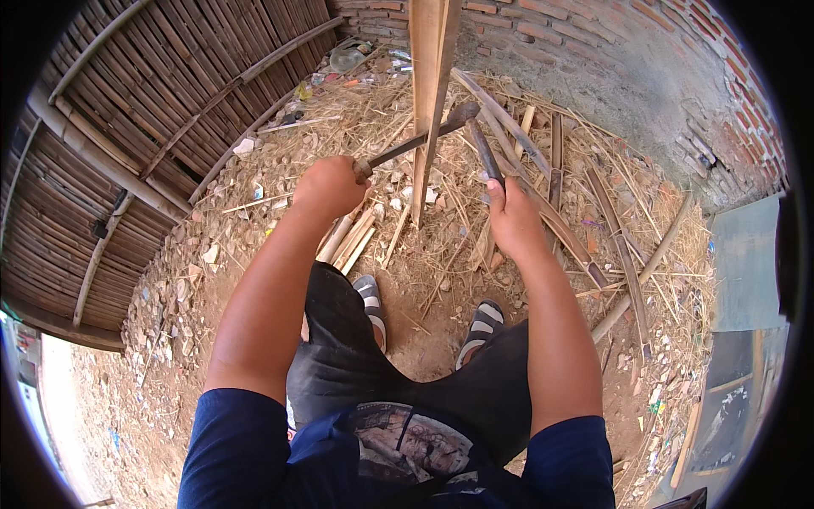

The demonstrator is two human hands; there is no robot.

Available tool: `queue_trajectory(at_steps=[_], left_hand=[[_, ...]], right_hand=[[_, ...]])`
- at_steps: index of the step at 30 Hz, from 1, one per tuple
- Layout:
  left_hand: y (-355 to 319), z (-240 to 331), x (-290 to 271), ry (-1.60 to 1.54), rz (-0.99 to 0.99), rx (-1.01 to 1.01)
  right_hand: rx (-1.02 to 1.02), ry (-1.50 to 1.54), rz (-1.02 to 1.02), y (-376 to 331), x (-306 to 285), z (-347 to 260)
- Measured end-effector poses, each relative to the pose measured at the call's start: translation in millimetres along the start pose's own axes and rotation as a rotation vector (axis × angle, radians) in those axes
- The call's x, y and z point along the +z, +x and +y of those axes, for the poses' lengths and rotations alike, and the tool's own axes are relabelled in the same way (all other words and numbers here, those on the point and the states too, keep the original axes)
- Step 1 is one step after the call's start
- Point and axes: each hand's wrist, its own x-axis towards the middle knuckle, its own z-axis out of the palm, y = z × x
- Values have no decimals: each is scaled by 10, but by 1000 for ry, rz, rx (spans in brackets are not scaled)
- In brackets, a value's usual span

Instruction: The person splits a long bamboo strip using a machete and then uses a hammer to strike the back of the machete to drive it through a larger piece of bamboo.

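Observation:
My left hand (329,188) grips the handle of a long dark blade (415,140). The blade slants up to the right and crosses an upright split wooden pole (431,76) standing in the dirt in front of me. A short dark stick (485,151) is clasped in my right hand (510,216), and its top end meets the blade's tip just right of the pole. Both forearms reach forward over my knees.
A bamboo-slat fence (127,127) runs along the left and a brick wall (627,51) stands at the back right. Pale split strips (349,239) lie by my left foot. Long bamboo pieces (623,254) and straw cover the ground at right. My sandalled feet (370,299) rest on bare earth.

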Motion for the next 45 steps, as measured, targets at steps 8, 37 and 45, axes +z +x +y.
queue_trajectory(at_steps=[8, 37, 45], left_hand=[[71, -183, 43, 6, 29, 15], [101, -352, 117, -47, 23, 42], [23, -127, 171, -48, 12, 57]], right_hand=[[-57, 136, 79, 19, 15, 16], [-6, 482, 176, -115, -649, -134], [-70, -38, 44, 100, 112, -42]])
